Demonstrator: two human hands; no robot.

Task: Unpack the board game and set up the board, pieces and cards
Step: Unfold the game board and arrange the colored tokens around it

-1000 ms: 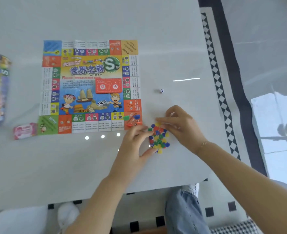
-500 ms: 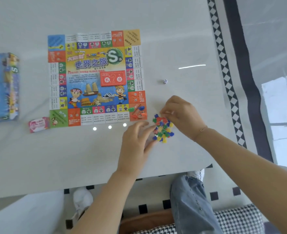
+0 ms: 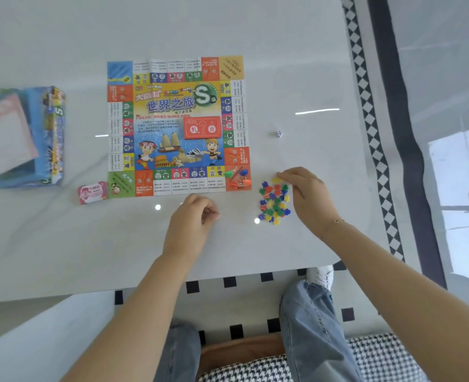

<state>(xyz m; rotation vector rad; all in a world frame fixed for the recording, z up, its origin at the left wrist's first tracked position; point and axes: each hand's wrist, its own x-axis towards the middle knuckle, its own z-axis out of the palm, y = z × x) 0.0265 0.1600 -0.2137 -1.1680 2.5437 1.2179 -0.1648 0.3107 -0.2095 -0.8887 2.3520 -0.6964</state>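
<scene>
My right hand [image 3: 307,198] pinches a yellow piece [image 3: 276,180] above the pile of coloured pieces [image 3: 274,201]; my left hand [image 3: 190,227] rests loosely curled, empty, on the table [image 3: 62,244]

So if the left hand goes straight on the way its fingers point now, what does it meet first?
Probably the pile of small plastic pieces. The left hand points right, toward that pile, with bare table between them. Its height above the table is unclear.

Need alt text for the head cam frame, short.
A person's right hand pinches a yellow piece at the top of a pile of small coloured plastic pieces on a white table, just right of an unfolded board. The left hand rests loosely curled below the board. A die, a red card deck on the board, a pink stack and the open box are also visible.
</scene>
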